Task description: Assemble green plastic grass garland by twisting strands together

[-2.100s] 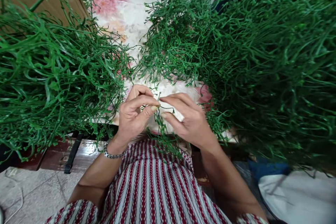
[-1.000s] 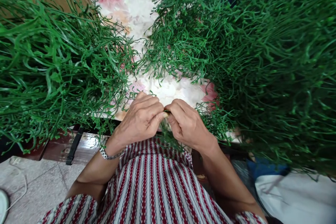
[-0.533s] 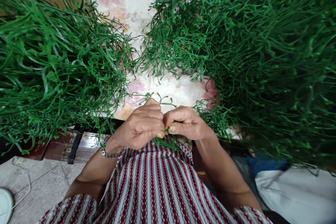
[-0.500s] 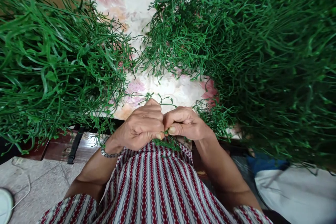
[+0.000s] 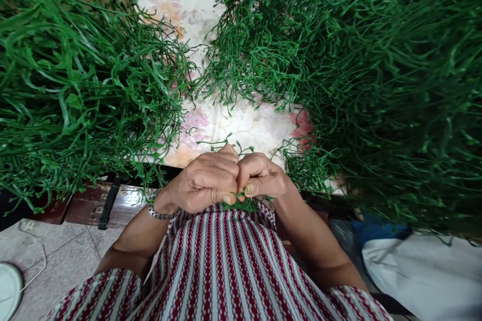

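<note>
My left hand (image 5: 209,183) is closed, its thumb pressed against the curled fingers around a thin green plastic stem (image 5: 240,194). Close against it, my right hand (image 5: 263,178) pinches the same green piece between thumb and forefinger. Forked stem tips stick out beyond the knuckles, over the cloth. Below the hands, more green sprigs (image 5: 246,205) lie at my lap against the striped clothing (image 5: 226,261). The exact spot where the fingers grip is mostly hidden by the thumbs.
A large heap of green plastic stems (image 5: 75,85) stands on the left, and another heap (image 5: 395,85) fills the right. Between them shows a flowered tablecloth (image 5: 241,128). A small clump (image 5: 311,168) lies right of my hands. A white round object (image 5: 8,291) is at lower left.
Both hands stay pressed together around the stem, shifted very slightly to the right. The stem tips beyond the knuckles have moved a little. The view has tilted slightly.
</note>
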A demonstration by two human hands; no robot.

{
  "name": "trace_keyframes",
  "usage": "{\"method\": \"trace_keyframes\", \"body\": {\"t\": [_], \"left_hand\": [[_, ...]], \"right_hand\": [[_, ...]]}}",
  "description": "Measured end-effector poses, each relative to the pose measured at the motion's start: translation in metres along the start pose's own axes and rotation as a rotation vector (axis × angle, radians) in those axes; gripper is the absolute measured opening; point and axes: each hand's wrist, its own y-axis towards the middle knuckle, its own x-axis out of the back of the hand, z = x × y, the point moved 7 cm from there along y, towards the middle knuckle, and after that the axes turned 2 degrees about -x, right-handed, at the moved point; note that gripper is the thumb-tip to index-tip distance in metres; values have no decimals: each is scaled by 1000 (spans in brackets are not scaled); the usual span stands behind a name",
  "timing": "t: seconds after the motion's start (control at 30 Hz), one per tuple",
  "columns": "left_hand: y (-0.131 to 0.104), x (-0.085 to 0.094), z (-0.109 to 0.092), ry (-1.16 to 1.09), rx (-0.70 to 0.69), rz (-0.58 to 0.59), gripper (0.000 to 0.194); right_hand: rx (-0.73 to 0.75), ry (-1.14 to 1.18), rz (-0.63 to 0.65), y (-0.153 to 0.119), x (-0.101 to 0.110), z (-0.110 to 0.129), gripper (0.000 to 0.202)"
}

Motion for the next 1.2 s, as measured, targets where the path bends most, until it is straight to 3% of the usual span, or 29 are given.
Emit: {"method": "trace_keyframes", "body": {"t": [0.13, 0.27, 0.33, 0.47, 0.7, 0.83, 1.0, 1.1, 1.2], "left_hand": [[-2, 2, 7, -45, 10, -32, 27], [-13, 20, 22, -143, 22, -259, 31], [-18, 27, 27, -161, 34, -350, 28], [-20, 34, 22, -103, 24, -419, 23], [-21, 44, 21, -40, -28, -631, 25], [-19, 39, 28, -2, -15, -642, 26], [-16, 32, 25, 81, -34, -581, 21], [-15, 28, 16, 287, -38, -523, 18], [-12, 23, 7, 574, -6, -436, 15]], "right_hand": [[-27, 27, 2, 2, -3, -4, 31], [81, 60, 152, -3, -19, 19, 49], [143, -43, 24, -8, -11, 35, 45], [195, -290, -389, -22, 19, 59, 19], [86, -806, -558, -19, 14, 65, 13], [55, -910, -529, -4, 3, 56, 25], [137, -894, -609, -2, 3, 52, 9], [245, -1109, -690, -11, 1, 60, 3], [342, -1358, -681, -17, -5, 63, 10]]}}
